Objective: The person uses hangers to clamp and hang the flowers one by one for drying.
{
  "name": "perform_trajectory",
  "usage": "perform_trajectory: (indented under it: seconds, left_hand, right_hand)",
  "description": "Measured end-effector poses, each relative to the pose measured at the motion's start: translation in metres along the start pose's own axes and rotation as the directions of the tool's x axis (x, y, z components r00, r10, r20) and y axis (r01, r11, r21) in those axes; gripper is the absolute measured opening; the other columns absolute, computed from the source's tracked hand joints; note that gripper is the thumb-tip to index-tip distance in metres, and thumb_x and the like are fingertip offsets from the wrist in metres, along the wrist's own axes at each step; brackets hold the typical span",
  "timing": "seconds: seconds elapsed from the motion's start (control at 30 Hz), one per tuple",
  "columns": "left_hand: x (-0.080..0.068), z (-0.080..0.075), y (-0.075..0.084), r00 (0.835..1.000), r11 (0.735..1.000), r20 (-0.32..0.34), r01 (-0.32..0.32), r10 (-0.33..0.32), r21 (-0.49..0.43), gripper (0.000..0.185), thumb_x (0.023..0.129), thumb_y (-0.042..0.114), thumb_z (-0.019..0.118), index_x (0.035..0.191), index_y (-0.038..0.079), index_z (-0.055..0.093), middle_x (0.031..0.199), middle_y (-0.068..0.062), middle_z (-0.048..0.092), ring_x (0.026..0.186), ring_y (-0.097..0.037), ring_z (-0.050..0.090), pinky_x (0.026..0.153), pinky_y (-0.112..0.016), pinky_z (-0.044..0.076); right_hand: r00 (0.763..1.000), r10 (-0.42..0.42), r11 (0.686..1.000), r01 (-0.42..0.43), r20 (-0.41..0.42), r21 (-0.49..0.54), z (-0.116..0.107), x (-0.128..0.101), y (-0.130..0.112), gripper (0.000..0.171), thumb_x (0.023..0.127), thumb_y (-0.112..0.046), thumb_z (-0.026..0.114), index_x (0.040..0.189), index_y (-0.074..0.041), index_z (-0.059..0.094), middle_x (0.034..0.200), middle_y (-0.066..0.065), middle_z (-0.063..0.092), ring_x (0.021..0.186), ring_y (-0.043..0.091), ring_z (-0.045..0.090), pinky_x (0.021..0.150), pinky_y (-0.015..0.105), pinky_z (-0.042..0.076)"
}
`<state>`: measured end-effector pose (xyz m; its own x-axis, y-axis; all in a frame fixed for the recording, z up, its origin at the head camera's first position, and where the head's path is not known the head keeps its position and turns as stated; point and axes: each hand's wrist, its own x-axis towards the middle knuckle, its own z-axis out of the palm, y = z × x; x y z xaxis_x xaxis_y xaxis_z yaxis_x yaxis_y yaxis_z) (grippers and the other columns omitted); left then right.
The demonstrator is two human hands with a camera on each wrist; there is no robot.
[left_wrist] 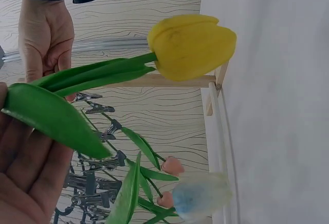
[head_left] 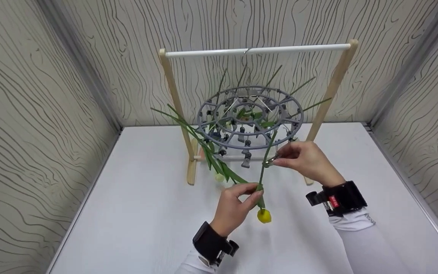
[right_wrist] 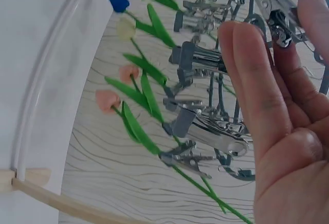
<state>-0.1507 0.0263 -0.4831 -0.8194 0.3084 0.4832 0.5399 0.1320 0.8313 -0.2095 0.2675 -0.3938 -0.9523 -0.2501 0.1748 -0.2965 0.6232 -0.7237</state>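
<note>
Tulip: yellow tulip hangs head down over the white table, its stem running up to the grey clip hanger.
Left hand: left hand pinches the stem and leaf just above the bloom.
Right hand: right hand pinches a metal clip at the stem.
Risk: the thin stem could slip out if the clip bites off-centre; a tug could swing the hanger.
Room: wooden rack posts flank the hanger; open tabletop lies in front.
</note>
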Motion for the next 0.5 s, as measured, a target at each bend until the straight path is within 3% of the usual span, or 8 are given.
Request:
perform_trajectory:
  seconds: [0.17, 0.5]
  left_hand:
    - [0.001, -0.006, -0.002, 0.999, 0.999, -0.014, 0.042, -0.042, -0.022, 0.024, 0.098, 0.023, 0.07, 0.115, 0.007, 0.076, 0.104, -0.001, 0.077, 0.094, -0.011, 0.071, 0.087, -0.026, 0.058]
    - [0.008, -0.017, -0.01, 0.993, 0.996, -0.069, 0.089, -0.091, -0.027, 0.021, 0.098, 0.02, 0.071, 0.114, 0.009, 0.077, 0.102, -0.002, 0.077, 0.09, -0.012, 0.07, 0.084, -0.026, 0.058]
  right_hand:
    - [0.999, -0.03, 0.997, 0.032, -0.031, 0.072, 0.013, -0.004, -0.003, 0.027, 0.082, -0.02, 0.088, 0.101, -0.005, 0.077, 0.091, 0.006, 0.076, 0.081, 0.016, 0.073, 0.073, 0.022, 0.059]
    - [0.977, -0.043, 0.971, 0.09, -0.207, 0.223, 0.04, -0.011, -0.007, 0.019, 0.08, -0.009, 0.088, 0.096, -0.004, 0.079, 0.089, 0.007, 0.076, 0.078, 0.014, 0.073, 0.071, 0.025, 0.06]
